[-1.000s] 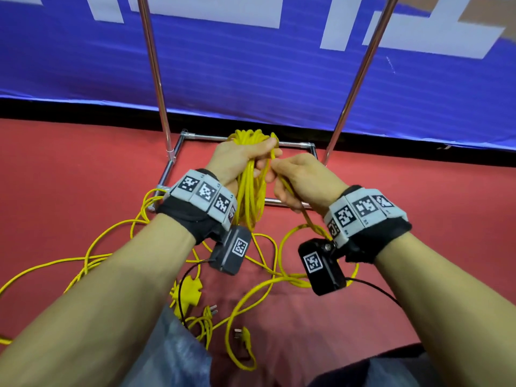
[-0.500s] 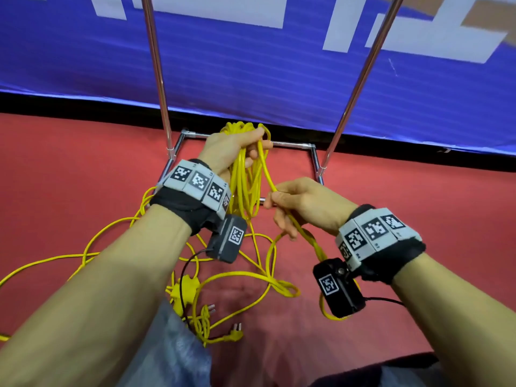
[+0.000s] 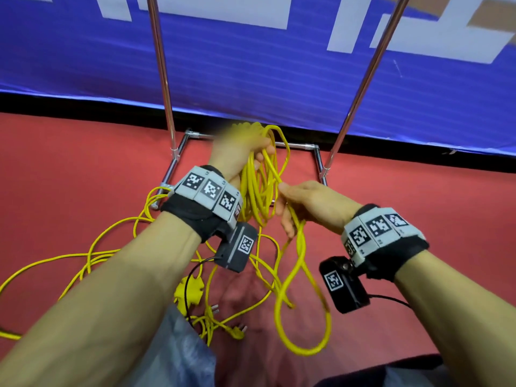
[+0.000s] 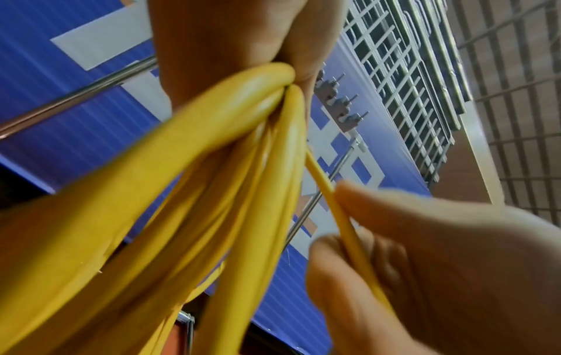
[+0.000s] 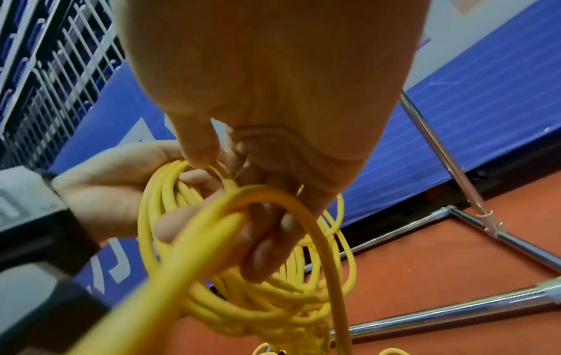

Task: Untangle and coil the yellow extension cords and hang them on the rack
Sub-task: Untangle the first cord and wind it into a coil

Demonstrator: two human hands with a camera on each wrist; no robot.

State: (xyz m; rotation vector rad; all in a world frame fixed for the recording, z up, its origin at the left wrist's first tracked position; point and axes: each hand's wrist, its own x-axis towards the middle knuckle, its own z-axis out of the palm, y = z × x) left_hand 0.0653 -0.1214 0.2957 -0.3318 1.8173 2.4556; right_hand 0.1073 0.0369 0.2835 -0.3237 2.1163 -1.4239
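cords (image 3: 92, 255) on floor (image 3: 69, 174), rack (image 3: 164, 79) behind

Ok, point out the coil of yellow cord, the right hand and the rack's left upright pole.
coil of yellow cord (image 3: 258, 191): head view, on the hanging loops.
right hand (image 3: 312, 205): head view, on the back of the hand.
rack's left upright pole (image 3: 162, 79): head view, midway up the shaft.

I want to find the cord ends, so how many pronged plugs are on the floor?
2. The first plug lies just right of the yellow socket block; the second plug lies nearer the person. Others may be hidden.
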